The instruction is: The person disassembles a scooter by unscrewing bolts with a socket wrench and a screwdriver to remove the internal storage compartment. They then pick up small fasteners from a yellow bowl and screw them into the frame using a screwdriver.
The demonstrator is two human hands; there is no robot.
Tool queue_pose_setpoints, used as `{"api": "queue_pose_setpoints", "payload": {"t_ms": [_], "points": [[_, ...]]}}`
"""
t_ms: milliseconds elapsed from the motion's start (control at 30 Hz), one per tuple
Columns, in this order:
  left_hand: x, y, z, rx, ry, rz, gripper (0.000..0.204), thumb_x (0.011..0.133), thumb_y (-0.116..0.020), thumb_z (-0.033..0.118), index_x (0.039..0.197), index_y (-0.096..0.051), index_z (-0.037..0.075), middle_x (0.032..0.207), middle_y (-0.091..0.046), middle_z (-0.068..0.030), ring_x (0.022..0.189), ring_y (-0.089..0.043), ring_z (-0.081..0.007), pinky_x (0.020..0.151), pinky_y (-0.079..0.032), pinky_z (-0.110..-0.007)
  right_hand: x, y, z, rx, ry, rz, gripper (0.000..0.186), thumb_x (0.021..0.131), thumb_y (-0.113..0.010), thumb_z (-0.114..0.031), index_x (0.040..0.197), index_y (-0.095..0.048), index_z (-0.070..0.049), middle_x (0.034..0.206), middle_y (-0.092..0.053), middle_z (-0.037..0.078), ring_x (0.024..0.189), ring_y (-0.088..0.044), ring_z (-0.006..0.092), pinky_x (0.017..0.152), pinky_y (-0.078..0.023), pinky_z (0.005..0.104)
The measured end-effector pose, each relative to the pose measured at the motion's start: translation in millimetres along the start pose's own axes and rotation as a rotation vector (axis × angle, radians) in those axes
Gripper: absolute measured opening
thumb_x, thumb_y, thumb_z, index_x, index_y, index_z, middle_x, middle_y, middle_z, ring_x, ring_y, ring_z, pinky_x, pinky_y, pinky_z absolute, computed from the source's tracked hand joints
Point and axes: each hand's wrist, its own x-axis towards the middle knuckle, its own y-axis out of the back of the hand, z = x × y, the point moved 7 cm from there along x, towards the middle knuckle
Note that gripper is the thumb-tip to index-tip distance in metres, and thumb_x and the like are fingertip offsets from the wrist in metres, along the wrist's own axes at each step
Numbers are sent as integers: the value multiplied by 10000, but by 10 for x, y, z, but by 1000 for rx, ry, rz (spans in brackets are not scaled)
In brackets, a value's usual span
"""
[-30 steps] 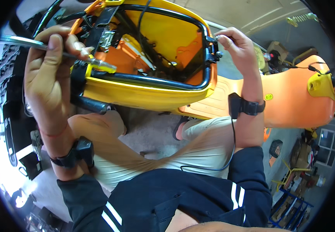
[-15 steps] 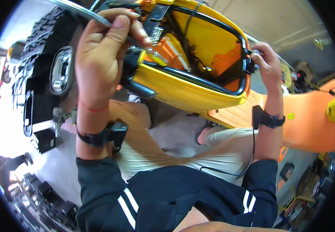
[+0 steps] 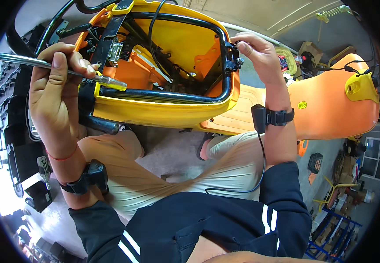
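My left hand (image 3: 56,85) is closed around a long tool with a silver shaft (image 3: 14,58) and a yellow tip (image 3: 117,85), held across the left end of a yellow-and-orange vehicle body compartment (image 3: 155,109). A black tubular frame (image 3: 168,94) rims its opening, with wiring, a metal latch (image 3: 115,55) and orange panels (image 3: 133,65) inside. My right hand (image 3: 260,55) is pinched beside a black bracket (image 3: 232,59) with bolts at the compartment's right edge; what its fingertips hold is hidden.
An orange seat (image 3: 330,101) and footboard extend right, joined to the compartment. Black ribbed parts (image 3: 10,118) stand at left. A coiled spring (image 3: 330,13), a yellow tub (image 3: 288,57), a blue metal rack (image 3: 332,230) and assorted parts surround the work.
The view swung at half a second ago and has returned close to its earlier angle. Both hands stay at the same spots on the compartment, my left still holding the tool.
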Motion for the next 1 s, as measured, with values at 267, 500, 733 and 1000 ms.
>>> {"api": "queue_pose_setpoints", "payload": {"t_ms": [267, 500, 733, 1000], "points": [[9, -53, 26, -2, -17, 7, 260, 1054, -420, 146, 1162, -538, -59, 888, -592, -118, 833, -594, -188, 853, -499, -320, 48, -36, -32, 2, 88, -48, 244, 940, -668, -197, 1106, -671, -19, 1147, -640, 67, 1034, -594, 148, 917, -470, 286], [15, -52, 41, -2, -32, -3, 256, 1052, -425, 142, 1166, -536, -59, 894, -597, -121, 837, -597, -188, 856, -497, -317, 58, -46, -42, 8, 83, -39, 268, 948, -657, -228, 1083, -678, 3, 1241, -595, 76, 1060, -577, 147, 906, -481, 295], [15, -41, 23, -36, -34, -10, 249, 1048, -431, 128, 1173, -534, -61, 893, -600, -122, 841, -603, -192, 858, -502, -328, 59, -114, -68, -23, 49, 8, 236, 922, -694, -234, 1036, -700, -28, 1253, -607, 77, 996, -590, 119, 822, -494, 249], [10, -36, 37, -25, -23, 1, 246, 1049, -430, 128, 1165, -536, -61, 893, -597, -121, 835, -597, -193, 851, -498, -331, 65, -119, -47, 46, 66, -3, 244, 923, -689, -226, 1073, -696, -35, 1268, -606, 75, 1053, -582, 132, 877, -493, 271]]}}
